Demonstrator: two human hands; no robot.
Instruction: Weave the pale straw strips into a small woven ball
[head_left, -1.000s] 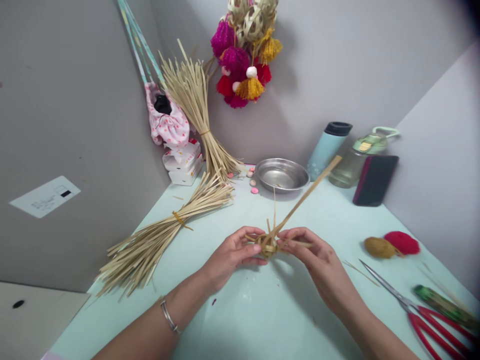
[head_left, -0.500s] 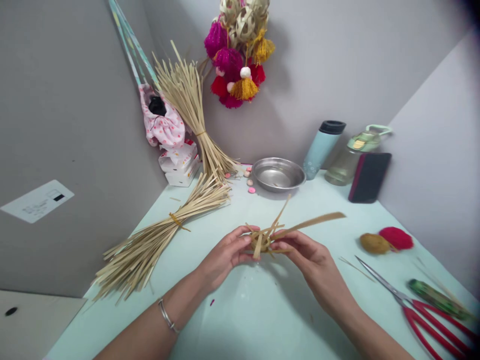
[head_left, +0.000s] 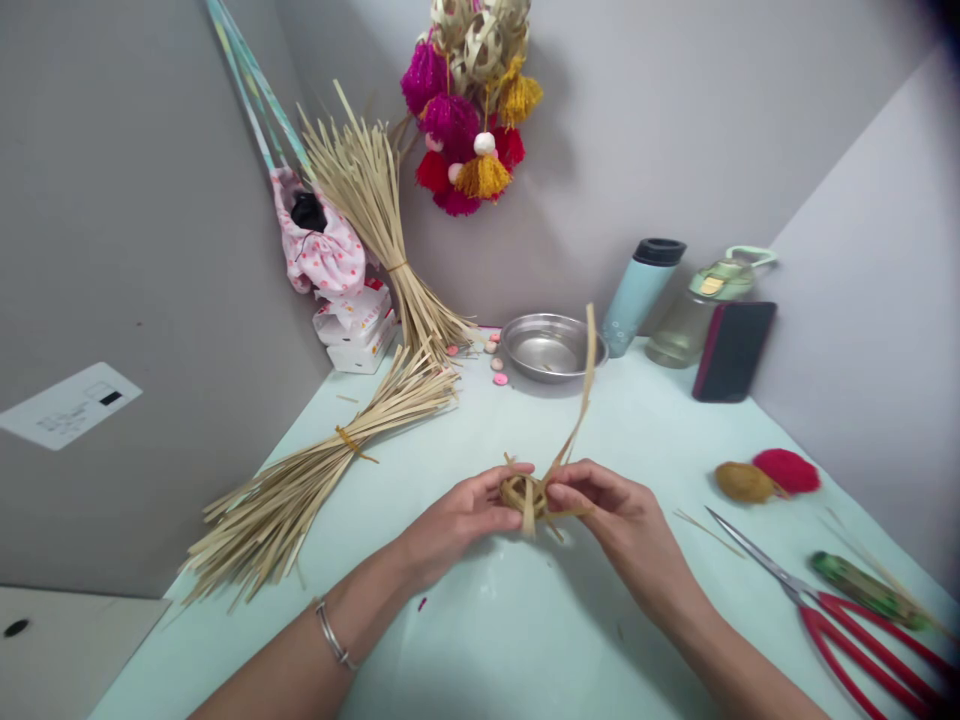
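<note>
A small woven ball of flat straw strips (head_left: pixel 527 494) is held between my hands above the table, with loose strip ends sticking out. My left hand (head_left: pixel 466 508) grips its left side, thumb in front and fingers behind. On the right, my right hand (head_left: pixel 600 492) pinches strips where they leave the weave. One long strip (head_left: pixel 586 385) rises from beside the right fingertips, passing in front of the metal bowl's right side. What lies exactly between the right fingertips is partly hidden.
Bundled straw (head_left: pixel 322 465) lies at left; another bundle (head_left: pixel 386 230) leans on the wall. Behind are a metal bowl (head_left: pixel 551 372), tumbler (head_left: pixel 637 295), green bottle (head_left: pixel 679 335) and phone (head_left: pixel 733 352). Red-handled scissors (head_left: pixel 806 590), a green tool (head_left: pixel 862 588) and yarn balls (head_left: pixel 784 472) lie at right.
The long strip has swung from pointing right to standing nearly upright. My left fingers have shifted farther around the woven ball, and its loose ends have changed direction.
</note>
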